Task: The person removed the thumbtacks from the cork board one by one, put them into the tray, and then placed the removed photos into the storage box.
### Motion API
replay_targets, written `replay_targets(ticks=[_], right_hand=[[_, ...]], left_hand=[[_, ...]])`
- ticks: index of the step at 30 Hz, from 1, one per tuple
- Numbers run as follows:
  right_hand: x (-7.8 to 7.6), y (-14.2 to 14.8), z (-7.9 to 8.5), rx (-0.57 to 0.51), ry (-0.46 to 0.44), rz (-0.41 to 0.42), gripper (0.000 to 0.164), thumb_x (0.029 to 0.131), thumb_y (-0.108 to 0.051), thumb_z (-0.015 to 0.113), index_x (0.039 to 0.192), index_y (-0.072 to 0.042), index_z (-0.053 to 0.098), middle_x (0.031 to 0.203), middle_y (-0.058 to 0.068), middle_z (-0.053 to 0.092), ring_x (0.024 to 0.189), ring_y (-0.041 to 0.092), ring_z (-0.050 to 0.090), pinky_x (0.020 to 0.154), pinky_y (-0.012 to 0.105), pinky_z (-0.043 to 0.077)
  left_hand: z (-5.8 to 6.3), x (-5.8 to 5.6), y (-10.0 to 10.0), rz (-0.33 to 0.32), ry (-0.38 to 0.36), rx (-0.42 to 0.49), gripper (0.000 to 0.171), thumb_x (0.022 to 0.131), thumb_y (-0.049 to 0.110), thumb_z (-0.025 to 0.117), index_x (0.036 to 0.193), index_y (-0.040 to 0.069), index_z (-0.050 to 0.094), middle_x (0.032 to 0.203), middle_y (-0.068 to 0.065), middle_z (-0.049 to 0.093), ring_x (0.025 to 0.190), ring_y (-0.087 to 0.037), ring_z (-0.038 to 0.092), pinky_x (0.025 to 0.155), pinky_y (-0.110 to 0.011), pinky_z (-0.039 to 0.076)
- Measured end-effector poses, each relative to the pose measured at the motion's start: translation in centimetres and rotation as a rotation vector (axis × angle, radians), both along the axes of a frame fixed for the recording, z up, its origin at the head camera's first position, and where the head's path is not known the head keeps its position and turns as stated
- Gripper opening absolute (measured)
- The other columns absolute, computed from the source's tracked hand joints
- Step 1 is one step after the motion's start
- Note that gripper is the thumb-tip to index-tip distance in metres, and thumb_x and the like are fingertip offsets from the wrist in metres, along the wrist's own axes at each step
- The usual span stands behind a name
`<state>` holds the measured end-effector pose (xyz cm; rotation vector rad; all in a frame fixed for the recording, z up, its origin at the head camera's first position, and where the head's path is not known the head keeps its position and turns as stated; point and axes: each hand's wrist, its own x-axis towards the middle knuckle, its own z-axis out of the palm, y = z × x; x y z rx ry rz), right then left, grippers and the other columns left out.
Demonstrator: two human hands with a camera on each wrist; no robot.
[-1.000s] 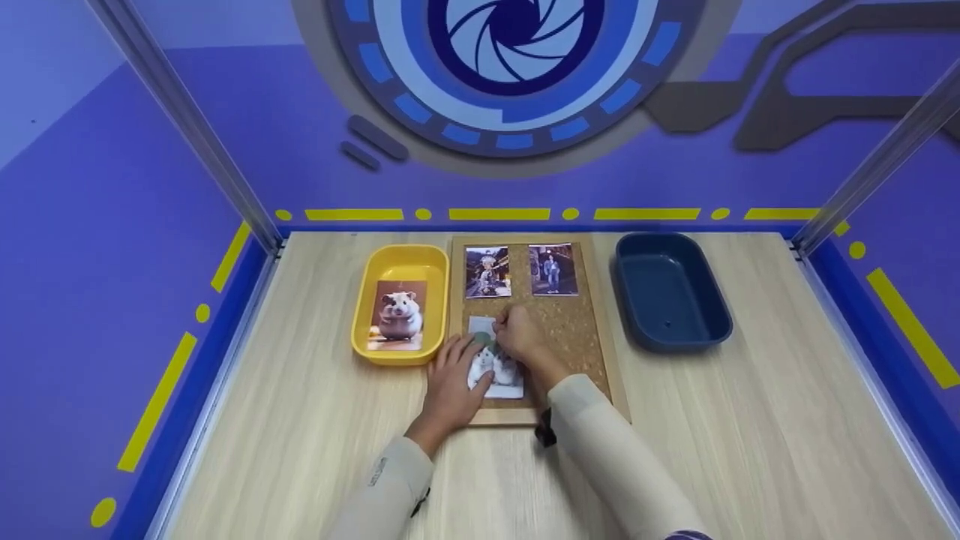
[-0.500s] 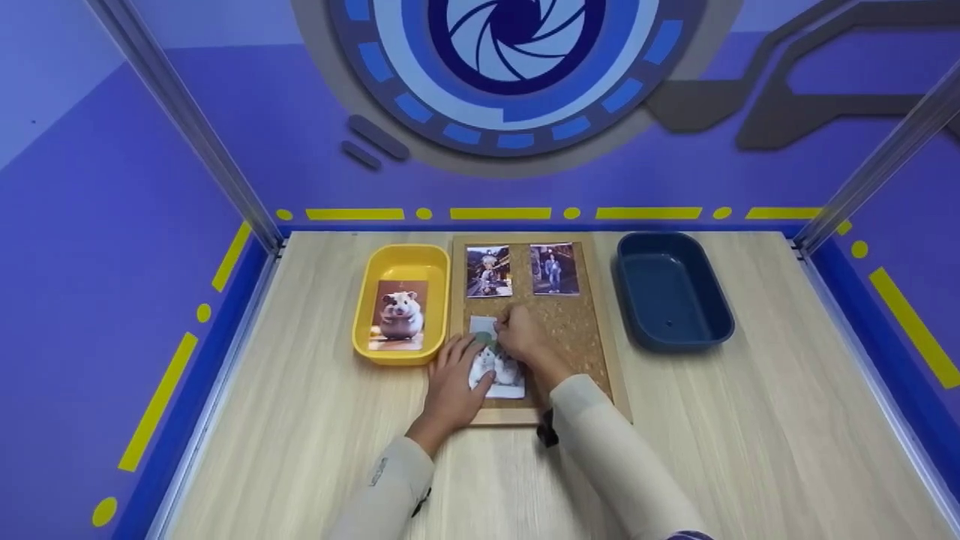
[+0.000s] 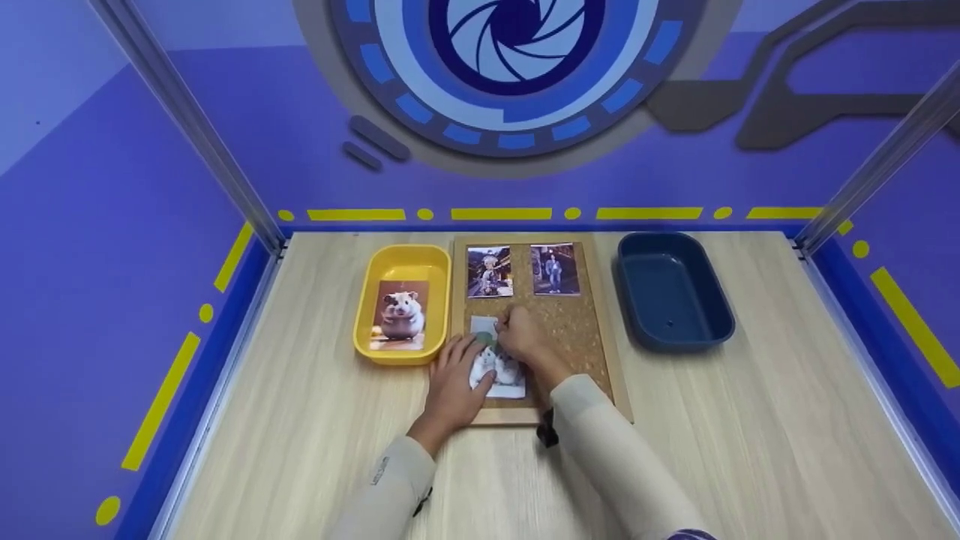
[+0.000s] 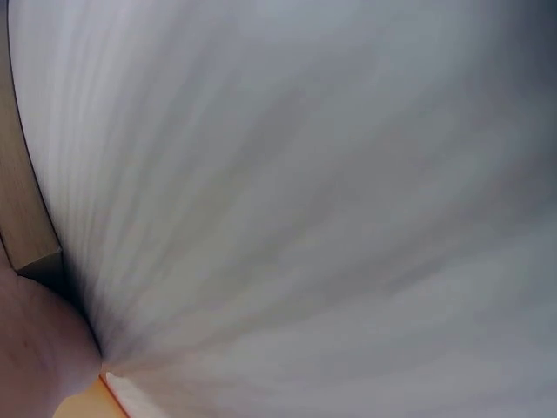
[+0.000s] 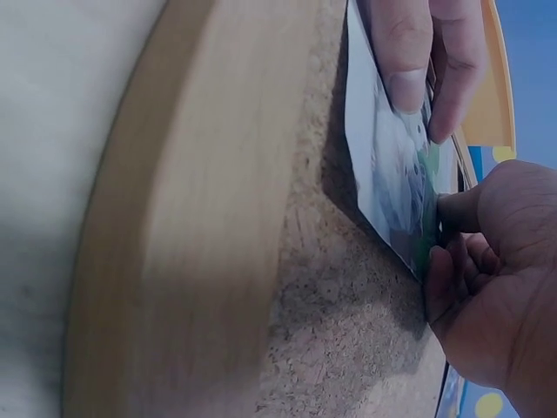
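Observation:
A photo of white hamsters (image 3: 506, 371) lies on the lower left of a wood-framed cork board (image 3: 574, 337). My left hand (image 3: 452, 381) rests on its left part, fingers spread and thumb near the bottom. At the photo's top right corner, my right hand (image 3: 523, 335) has curled fingers and pinches there. The right wrist view shows this thumb and forefinger at the photo's edge (image 5: 392, 165); anything small between them is hidden. In that view the photo's near edge stands slightly off the cork. The left wrist view shows mostly blurred pale cloth.
Two photos, a figure by buildings (image 3: 490, 271) and a standing person (image 3: 556, 268), are at the board's top. Left of the board stands a yellow tray (image 3: 409, 259) holding a hamster photo (image 3: 401, 315). A dark blue tray (image 3: 671, 289) stands at right. Walls enclose the table (image 3: 780, 420).

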<state>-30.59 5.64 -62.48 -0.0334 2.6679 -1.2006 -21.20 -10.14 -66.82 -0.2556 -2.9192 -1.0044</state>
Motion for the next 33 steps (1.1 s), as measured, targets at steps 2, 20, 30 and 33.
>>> replay_targets(ticks=[2, 20, 30, 33], right_hand=[[-0.06, 0.11, -0.03, 0.014, 0.0, -0.002, 0.009, 0.099, -0.006, 0.061, 0.091, -0.007, 0.064, 0.081, 0.001, 0.057, 0.072, 0.018, 0.056, 0.057, 0.026, 0.043], [-0.39, 0.1, -0.04, 0.002, -0.05, -0.035, 0.012, 0.1, -0.01, 0.064, 0.087, -0.01, 0.064, 0.079, 0.001, 0.059, 0.064, 0.016, 0.056, 0.05, 0.026, 0.043], [-0.14, -0.05, -0.13, 0.041, 0.047, -0.037, 0.011, 0.095, -0.012, 0.07, 0.085, -0.011, 0.067, 0.078, -0.001, 0.06, 0.07, 0.017, 0.056, 0.059, 0.026, 0.043], [-0.09, -0.2, -0.19, 0.054, 0.066, -0.028, 0.017, 0.095, -0.01, 0.07, 0.079, -0.012, 0.064, 0.074, -0.002, 0.057, 0.069, 0.017, 0.054, 0.059, 0.027, 0.04]], left_hand=[[0.09, -0.05, 0.09, 0.002, -0.017, -0.006, 0.058, 0.103, 0.043, 0.065, 0.155, 0.021, 0.054, 0.17, -0.002, 0.043, 0.163, -0.031, 0.028, 0.129, -0.064, 0.028], [0.0, -0.18, 0.11, 0.009, -0.018, -0.008, 0.058, 0.103, 0.045, 0.065, 0.155, 0.023, 0.054, 0.17, 0.0, 0.042, 0.163, -0.03, 0.029, 0.128, -0.065, 0.029], [0.13, 0.01, 0.12, 0.008, 0.006, 0.0, 0.057, 0.102, 0.042, 0.066, 0.154, 0.021, 0.055, 0.168, -0.002, 0.045, 0.162, -0.031, 0.031, 0.126, -0.065, 0.03], [0.09, 0.02, 0.07, 0.011, 0.005, 0.001, 0.057, 0.102, 0.042, 0.066, 0.153, 0.021, 0.056, 0.168, -0.002, 0.046, 0.162, -0.031, 0.031, 0.124, -0.065, 0.033]])
